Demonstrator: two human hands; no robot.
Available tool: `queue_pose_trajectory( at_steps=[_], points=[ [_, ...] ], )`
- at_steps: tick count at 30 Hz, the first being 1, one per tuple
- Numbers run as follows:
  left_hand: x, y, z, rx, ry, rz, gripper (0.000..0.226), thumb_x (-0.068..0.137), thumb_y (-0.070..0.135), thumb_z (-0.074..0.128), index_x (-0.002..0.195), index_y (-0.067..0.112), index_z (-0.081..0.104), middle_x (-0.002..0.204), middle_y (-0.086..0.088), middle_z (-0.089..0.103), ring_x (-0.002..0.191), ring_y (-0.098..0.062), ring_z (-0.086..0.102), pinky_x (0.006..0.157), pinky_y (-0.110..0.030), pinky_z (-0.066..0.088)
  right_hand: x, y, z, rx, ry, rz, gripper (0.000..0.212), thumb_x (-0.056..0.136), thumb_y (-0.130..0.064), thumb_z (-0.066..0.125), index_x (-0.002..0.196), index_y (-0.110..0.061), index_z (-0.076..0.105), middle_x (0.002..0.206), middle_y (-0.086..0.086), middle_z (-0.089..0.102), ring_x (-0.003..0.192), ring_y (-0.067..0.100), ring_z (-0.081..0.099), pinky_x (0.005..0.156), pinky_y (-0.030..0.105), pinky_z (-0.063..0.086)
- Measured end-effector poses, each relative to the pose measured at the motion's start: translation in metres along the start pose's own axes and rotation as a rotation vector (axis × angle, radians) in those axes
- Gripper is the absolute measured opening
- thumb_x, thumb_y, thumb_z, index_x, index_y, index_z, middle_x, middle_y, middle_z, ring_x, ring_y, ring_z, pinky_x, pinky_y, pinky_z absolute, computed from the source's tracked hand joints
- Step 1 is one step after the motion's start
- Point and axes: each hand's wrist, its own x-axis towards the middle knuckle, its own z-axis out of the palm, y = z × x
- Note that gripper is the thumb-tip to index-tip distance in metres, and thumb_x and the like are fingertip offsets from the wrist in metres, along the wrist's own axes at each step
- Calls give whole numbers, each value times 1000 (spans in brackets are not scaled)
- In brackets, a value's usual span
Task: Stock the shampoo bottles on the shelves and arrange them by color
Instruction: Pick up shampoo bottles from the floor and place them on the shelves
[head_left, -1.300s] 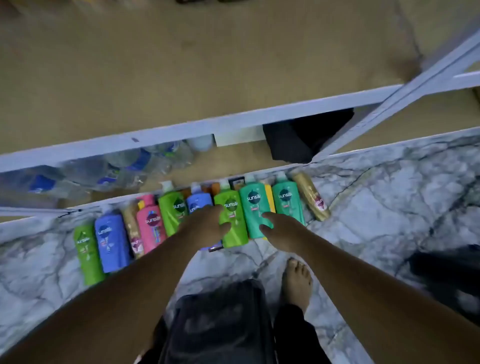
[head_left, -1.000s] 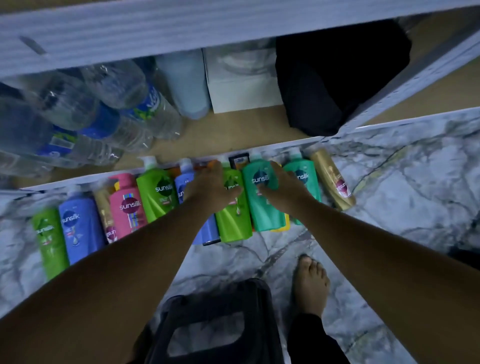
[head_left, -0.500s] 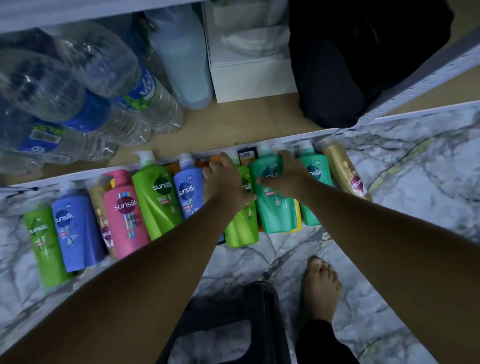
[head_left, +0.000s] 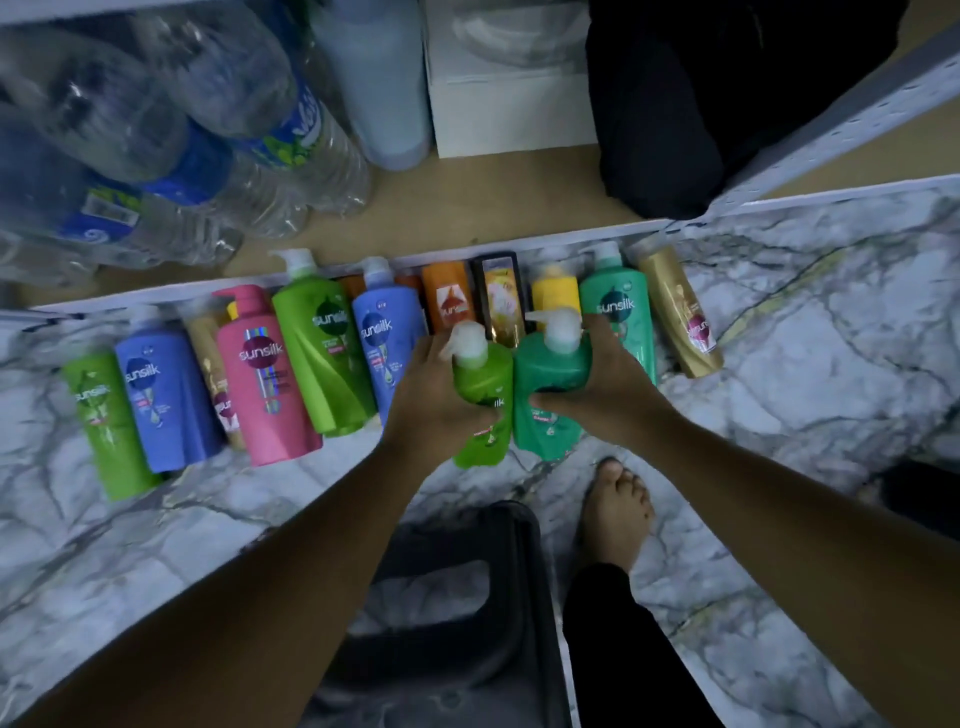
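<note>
My left hand (head_left: 434, 400) grips a light green pump bottle (head_left: 483, 395), lifted out of the row. My right hand (head_left: 602, 384) grips a teal pump bottle (head_left: 553, 384) right beside it. The two bottles touch. A row of shampoo bottles stands on the marble floor against the shelf front: green (head_left: 104, 415), blue (head_left: 163, 400), gold (head_left: 210, 358), pink (head_left: 262, 369), green pump (head_left: 322, 343), blue pump (head_left: 387, 332), orange (head_left: 448, 304), dark (head_left: 501, 296), yellow (head_left: 556, 293), teal (head_left: 618, 306) and gold (head_left: 680, 312).
The low wooden shelf (head_left: 493, 208) holds clear water bottles (head_left: 218, 130), a pale blue bottle (head_left: 376, 98), a white box (head_left: 511, 104) and a black bag (head_left: 691, 104). A dark stool (head_left: 457, 623) and my bare foot (head_left: 615, 514) are on the floor below.
Both hands closed on the light green and teal bottles and lifted them toward me out of the row, uncovering the orange, dark and yellow bottles behind. The view moved closer.
</note>
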Motion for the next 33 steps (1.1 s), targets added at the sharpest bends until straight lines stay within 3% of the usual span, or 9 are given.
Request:
queue_pose_trajectory(
  at_steps=[4, 7, 10, 13, 16, 21, 25, 29, 33],
  points=[
    [-53, -24, -7, -94, 26, 91, 74, 57, 20, 94, 123, 16, 60, 113, 5, 52, 101, -11, 54, 82, -22, 40, -48, 4, 21, -92, -6, -126, 80, 58, -29, 94, 126, -30, 52, 116, -6, 54, 106, 18, 58, 93, 34, 50],
    [-84, -47, -10, -77, 8, 134, 70, 61, 23, 91, 124, 18, 62, 119, 2, 56, 106, -13, 57, 89, -28, 47, -73, 9, 46, -98, -50, -177, 78, 60, -24, 93, 129, -24, 56, 119, -5, 52, 108, 18, 59, 94, 31, 49],
    [-109, -71, -11, -66, 31, 137, 67, 66, 28, 85, 128, 19, 60, 124, 0, 54, 113, -17, 56, 93, -30, 48, -88, 14, 77, -116, -66, -244, 80, 63, -24, 91, 134, -21, 55, 130, -1, 52, 116, 20, 57, 102, 38, 49],
    [-123, -101, -13, -11, 55, 106, 71, 67, 23, 88, 132, 23, 59, 128, -1, 53, 120, -24, 52, 103, -36, 44, -97, 18, 109, -133, -38, -265, 79, 66, -24, 90, 135, -24, 53, 131, 1, 51, 118, 23, 55, 104, 40, 47],
    [-128, -125, -17, 24, 18, 131, 70, 73, 32, 88, 134, 28, 56, 131, 2, 55, 120, -25, 53, 102, -38, 44, -102, 21, 130, -168, -23, -271, 78, 69, -31, 87, 137, -28, 50, 132, 0, 50, 119, 25, 54, 103, 42, 47],
    [-136, -136, -31, -37, -120, 125, 76, 77, 35, 86, 143, 31, 48, 143, 9, 51, 130, -9, 48, 104, -17, 38, -108, 26, 139, -210, -66, -312, 79, 73, -31, 85, 142, -28, 45, 141, -2, 48, 124, 26, 51, 104, 46, 45],
    [-131, -133, -35, -35, -135, 137, 71, 76, 29, 84, 139, 27, 50, 136, 11, 55, 124, -8, 50, 95, -6, 34, -108, 25, 131, -250, -108, -315, 79, 73, -27, 84, 142, -30, 46, 142, -7, 49, 124, 24, 52, 102, 45, 47],
    [-137, -118, -41, -80, -96, 77, 72, 72, 27, 87, 135, 27, 52, 131, 10, 57, 117, -11, 55, 94, -27, 46, -114, 2, 117, -241, -59, -267, 77, 73, -24, 86, 141, -23, 49, 138, -2, 56, 122, 20, 55, 98, 30, 46],
    [-166, -79, -75, -152, -44, 14, 77, 69, 27, 89, 136, 27, 52, 130, 8, 58, 118, -14, 56, 100, -36, 48, -147, -49, 86, -228, -10, -264, 76, 72, -29, 88, 140, -23, 52, 135, -3, 60, 119, 16, 57, 93, 21, 40]
  ],
)
